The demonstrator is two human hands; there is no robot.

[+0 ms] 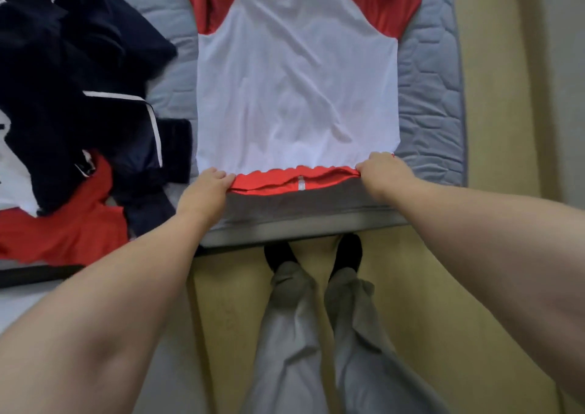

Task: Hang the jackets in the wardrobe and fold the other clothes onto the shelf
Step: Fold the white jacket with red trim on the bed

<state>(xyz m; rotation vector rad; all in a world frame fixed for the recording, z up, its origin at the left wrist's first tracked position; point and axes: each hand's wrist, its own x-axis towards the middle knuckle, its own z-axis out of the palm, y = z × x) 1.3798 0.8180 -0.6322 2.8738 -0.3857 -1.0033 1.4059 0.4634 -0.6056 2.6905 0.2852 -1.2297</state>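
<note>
The shirt [294, 81] lies flat on the bed [430, 97] straight in front of me. Its body is white and its red sleeves [386, 5] spread toward the far side, where the top of the view cuts off the neck end. Its red hem [294, 182] is the part nearest me and sits a little back from the bed's near edge. My left hand [204, 192] grips the hem at its left corner, fingers curled down over the cloth. My right hand [384, 173] grips the right corner in the same way. My thumbs are hidden under the cloth, so I take it they are pinching from below, though I cannot be sure. Between my hands the hem is slightly rumpled along its upper line, and a small pale strip [300, 183] shows at its middle. The white body has a few soft creases but no fold in it. To my left on the bed, just beside the shirt, is a pile [79, 81] of dark navy clothes with thin white piping, heaped loosely. A red garment [63, 230] lies at the pile's near side, partly under the dark cloth, and a bit of white cloth [15, 173] shows at the far left. The bed's quilted grey-blue cover is bare on the shirt's right. Below the bed's edge I see my own grey trousers [294, 334] and dark socks [280, 252], toes close to the bed, standing on a pale yellowish floor [490, 128].
</note>
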